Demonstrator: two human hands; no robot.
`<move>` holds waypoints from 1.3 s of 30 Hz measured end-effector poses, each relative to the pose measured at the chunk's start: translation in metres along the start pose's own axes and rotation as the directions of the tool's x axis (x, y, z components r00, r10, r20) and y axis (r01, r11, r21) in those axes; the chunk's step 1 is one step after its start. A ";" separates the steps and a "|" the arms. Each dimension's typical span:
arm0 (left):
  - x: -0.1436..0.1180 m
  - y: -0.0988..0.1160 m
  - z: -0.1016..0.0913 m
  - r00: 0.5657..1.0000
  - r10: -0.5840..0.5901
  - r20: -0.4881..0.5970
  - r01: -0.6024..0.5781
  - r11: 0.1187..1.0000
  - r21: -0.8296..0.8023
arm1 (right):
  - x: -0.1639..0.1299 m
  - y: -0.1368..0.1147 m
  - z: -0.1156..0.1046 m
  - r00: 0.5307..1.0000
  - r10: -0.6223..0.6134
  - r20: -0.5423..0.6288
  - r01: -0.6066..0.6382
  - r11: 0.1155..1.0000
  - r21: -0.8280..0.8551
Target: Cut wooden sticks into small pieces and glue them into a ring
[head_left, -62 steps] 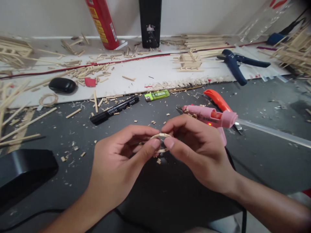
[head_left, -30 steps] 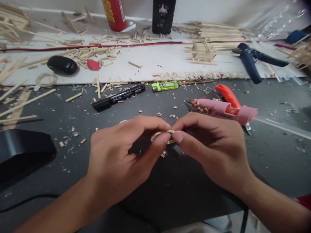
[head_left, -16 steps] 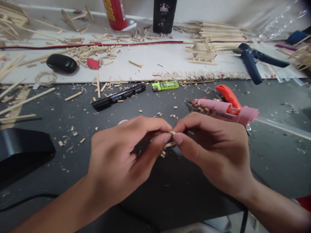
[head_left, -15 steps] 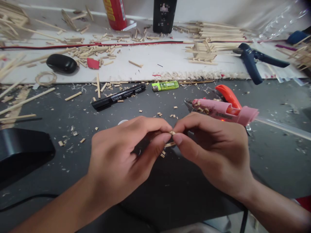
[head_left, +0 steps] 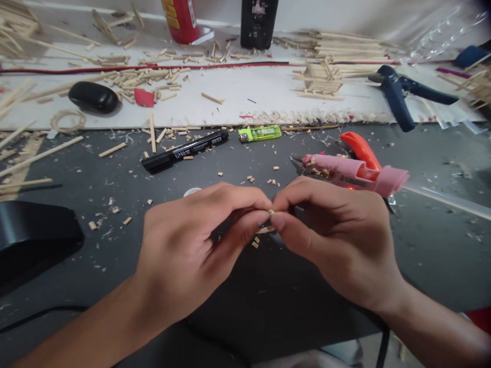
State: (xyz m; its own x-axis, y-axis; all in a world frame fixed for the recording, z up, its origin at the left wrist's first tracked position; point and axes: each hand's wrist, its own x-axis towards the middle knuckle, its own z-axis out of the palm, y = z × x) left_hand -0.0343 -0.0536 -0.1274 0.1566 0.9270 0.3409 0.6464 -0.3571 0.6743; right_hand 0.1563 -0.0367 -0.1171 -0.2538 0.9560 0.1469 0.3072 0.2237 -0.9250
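Observation:
Between the thumb and fingertips of my left hand [head_left: 195, 240] and those of my right hand [head_left: 337, 230], a tiny piece of wood [head_left: 271, 211] is pinched; most of it is covered by the fingers. Both hands are closed and their fingertips meet over the dark table. Just below the fingertips a pale curved wooden strip [head_left: 265, 230] partly shows, with small wood bits [head_left: 255, 242] lying under it. Beyond my right hand rests a pink glue gun [head_left: 345, 170] with an orange trigger, its red light lit and a clear glue stick in its back.
A black marker [head_left: 186, 151] and a green lighter [head_left: 261, 134] lie ahead. On the white ledge [head_left: 230, 105] are cut sticks, a black mouse-shaped object [head_left: 93, 97], a wooden model [head_left: 320, 81] and dark blue cutters [head_left: 399, 97]. A black object [head_left: 38, 232] stands at left.
Both hands stay pinched together; the fingertips have drawn slightly closer, and less of the wood piece shows. The view has shifted a little.

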 end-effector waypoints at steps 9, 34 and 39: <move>0.005 0.001 -0.001 0.989 -0.142 -0.042 0.133 0.976 -0.173 | -0.001 0.001 0.000 0.999 0.046 0.013 -0.047 0.988 0.146; 0.002 -0.003 0.002 0.994 -0.106 0.030 0.110 0.953 -0.281 | -0.001 0.004 -0.001 0.996 -0.094 0.010 0.094 0.995 0.016; 0.003 -0.004 0.002 0.993 -0.108 0.047 0.117 0.950 -0.291 | -0.002 0.004 -0.001 0.998 -0.064 0.028 0.063 0.998 0.024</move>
State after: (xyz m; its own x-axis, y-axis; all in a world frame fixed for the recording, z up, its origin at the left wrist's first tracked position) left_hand -0.0348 -0.0494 -0.1308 0.1211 0.9644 0.2349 0.4146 -0.2642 0.8708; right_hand 0.1590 -0.0376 -0.1203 -0.2980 0.9342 0.1958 0.2683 0.2789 -0.9221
